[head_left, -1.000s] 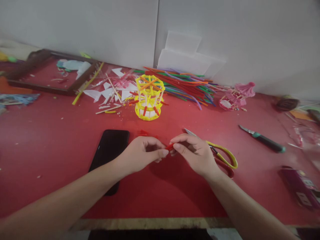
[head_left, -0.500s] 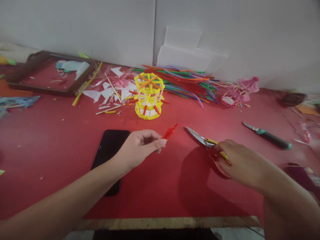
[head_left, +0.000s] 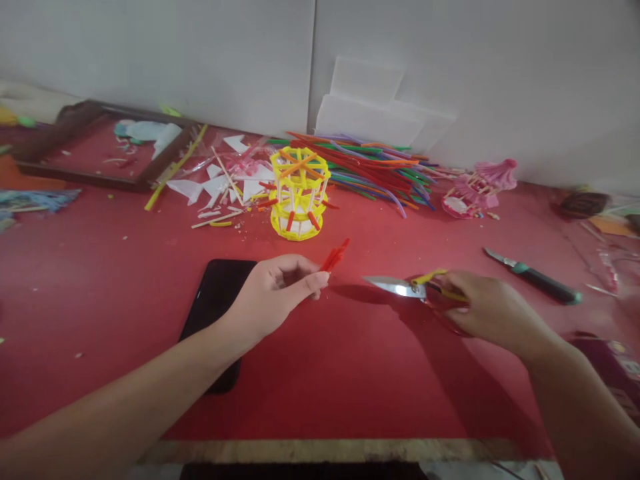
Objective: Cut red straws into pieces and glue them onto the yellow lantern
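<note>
Between thumb and fingers, my left hand [head_left: 285,290] pinches a small bundle of red pipe cleaner pieces [head_left: 335,255], their ends pointing up and right. My right hand [head_left: 485,307] grips scissors [head_left: 400,287] with yellow and red handles; the silver blades point left toward the bundle, apart from it. Behind my left hand stands a round, two-tier yellow model [head_left: 299,193] of pipe cleaners and thin sticks, with red and orange pieces sticking out. A black phone [head_left: 217,300] lies partly under my left wrist.
Long coloured pipe cleaners [head_left: 360,167] are heaped by the wall. White paper scraps [head_left: 215,183] and a dark wooden frame [head_left: 80,175] lie at left. A pink model [head_left: 480,187] stands at back right. A knife [head_left: 540,279] with a black and green handle lies beyond my right hand.
My right hand has lifted the scissors a little and turned them, so the blades now lie more level and nearer the red bundle. My left hand has barely shifted.
</note>
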The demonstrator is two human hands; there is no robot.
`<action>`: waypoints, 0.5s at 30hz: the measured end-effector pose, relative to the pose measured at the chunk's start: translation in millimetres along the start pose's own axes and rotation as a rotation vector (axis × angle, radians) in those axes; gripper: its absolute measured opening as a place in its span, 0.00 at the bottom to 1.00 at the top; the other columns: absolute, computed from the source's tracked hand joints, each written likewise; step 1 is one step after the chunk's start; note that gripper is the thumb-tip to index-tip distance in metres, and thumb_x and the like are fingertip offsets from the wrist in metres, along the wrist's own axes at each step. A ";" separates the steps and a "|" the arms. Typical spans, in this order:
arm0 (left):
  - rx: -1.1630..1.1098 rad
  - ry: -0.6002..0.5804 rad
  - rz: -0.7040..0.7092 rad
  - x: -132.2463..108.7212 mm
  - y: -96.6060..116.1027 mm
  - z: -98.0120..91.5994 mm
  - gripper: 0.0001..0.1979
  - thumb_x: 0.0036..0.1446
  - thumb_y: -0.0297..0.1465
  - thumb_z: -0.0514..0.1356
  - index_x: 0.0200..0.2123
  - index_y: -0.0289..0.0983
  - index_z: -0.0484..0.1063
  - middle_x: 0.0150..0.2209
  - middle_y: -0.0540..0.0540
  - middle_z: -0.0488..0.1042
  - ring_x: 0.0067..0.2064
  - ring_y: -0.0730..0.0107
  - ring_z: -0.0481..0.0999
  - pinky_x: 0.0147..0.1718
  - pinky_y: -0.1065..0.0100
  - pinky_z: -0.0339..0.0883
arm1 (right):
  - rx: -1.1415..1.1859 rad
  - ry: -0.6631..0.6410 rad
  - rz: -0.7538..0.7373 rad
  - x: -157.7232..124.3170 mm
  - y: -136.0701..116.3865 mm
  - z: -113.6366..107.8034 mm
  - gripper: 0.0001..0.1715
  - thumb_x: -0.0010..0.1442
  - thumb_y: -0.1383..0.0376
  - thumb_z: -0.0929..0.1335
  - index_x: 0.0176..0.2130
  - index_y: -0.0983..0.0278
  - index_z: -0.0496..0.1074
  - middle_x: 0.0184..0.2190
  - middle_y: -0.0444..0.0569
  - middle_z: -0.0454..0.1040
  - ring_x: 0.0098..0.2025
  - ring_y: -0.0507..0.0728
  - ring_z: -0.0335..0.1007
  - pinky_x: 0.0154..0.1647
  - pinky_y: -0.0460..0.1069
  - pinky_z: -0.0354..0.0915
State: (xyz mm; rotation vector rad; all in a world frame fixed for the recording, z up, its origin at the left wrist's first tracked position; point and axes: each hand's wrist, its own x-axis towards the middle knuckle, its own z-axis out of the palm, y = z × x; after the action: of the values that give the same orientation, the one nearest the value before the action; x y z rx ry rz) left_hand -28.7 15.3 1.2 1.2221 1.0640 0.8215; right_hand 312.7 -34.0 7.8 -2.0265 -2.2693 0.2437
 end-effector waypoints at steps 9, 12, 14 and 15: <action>0.017 0.151 0.008 2.3 -0.7 -1.5 0.11 0.54 0.40 0.66 0.30 0.37 0.74 0.23 0.52 0.75 0.27 0.74 0.73 0.29 0.72 0.65 | 0.142 0.152 -0.126 26.4 -47.8 11.4 0.28 0.54 0.43 0.69 0.26 0.59 0.54 0.19 0.39 0.57 0.21 0.50 0.49 0.24 0.47 0.48; 0.020 0.174 0.024 1.8 -1.6 -1.8 0.12 0.55 0.40 0.66 0.30 0.37 0.74 0.24 0.52 0.75 0.27 0.74 0.73 0.29 0.72 0.66 | 0.224 0.102 -0.111 22.2 -57.1 18.9 0.29 0.54 0.43 0.70 0.26 0.59 0.55 0.19 0.38 0.55 0.22 0.50 0.48 0.23 0.46 0.48; 0.024 0.177 0.028 1.7 -2.3 -2.4 0.12 0.55 0.40 0.65 0.29 0.37 0.74 0.24 0.52 0.75 0.27 0.74 0.73 0.30 0.71 0.66 | 0.292 0.059 -0.086 19.3 -59.6 23.4 0.29 0.53 0.44 0.71 0.25 0.60 0.55 0.19 0.37 0.53 0.22 0.49 0.46 0.23 0.45 0.47; 0.020 0.180 0.027 1.7 -2.6 -2.8 0.12 0.55 0.40 0.65 0.29 0.37 0.74 0.24 0.52 0.75 0.28 0.74 0.73 0.31 0.71 0.67 | 0.313 0.042 -0.078 18.3 -60.5 25.0 0.29 0.53 0.45 0.71 0.24 0.60 0.55 0.19 0.37 0.52 0.22 0.49 0.46 0.22 0.45 0.47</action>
State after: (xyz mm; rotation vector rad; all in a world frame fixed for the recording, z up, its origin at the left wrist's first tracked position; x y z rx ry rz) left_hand -30.9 17.3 -1.7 1.1979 1.2053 0.9583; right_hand 247.1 -23.8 -6.7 -1.7660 -2.1226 0.5089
